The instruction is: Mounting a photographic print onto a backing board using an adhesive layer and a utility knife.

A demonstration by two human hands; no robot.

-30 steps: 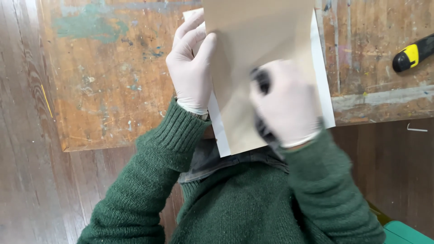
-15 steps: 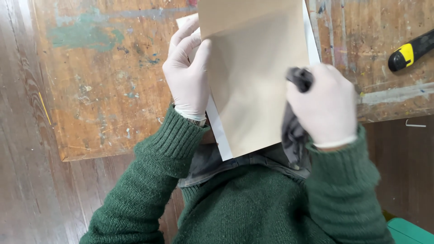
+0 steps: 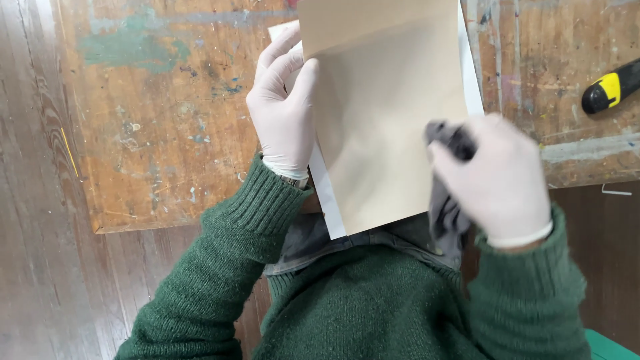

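The left hand (image 3: 283, 110), gloved in white, lies with fingers closed along the left edge of a tan panel (image 3: 383, 113), gripping that edge and steadying it; a white sheet or backing (image 3: 325, 200) shows as a thin margin just beside the heel of this hand and again along the panel's far side. The right hand (image 3: 497, 177), also gloved, is closed around a dark grey cloth (image 3: 445, 207), which it presses against the panel's right lower edge; the cloth hangs below the hand toward the green sweater (image 3: 360, 307).

Progress, as a judgement: the tan face looks even and free of visible marks, so the wiping appears well on; the strip beneath the right hand is hidden, and whether it is finished cannot be told; the top of the panel runs out of view.

Surroundings: the panel rests on a worn, paint-stained wooden table (image 3: 160, 133), which extends well to the left of the left hand; a black and yellow tool handle (image 3: 610, 87) lies well apart, up and to the right of the right hand; nothing lies between the hands and the panel.
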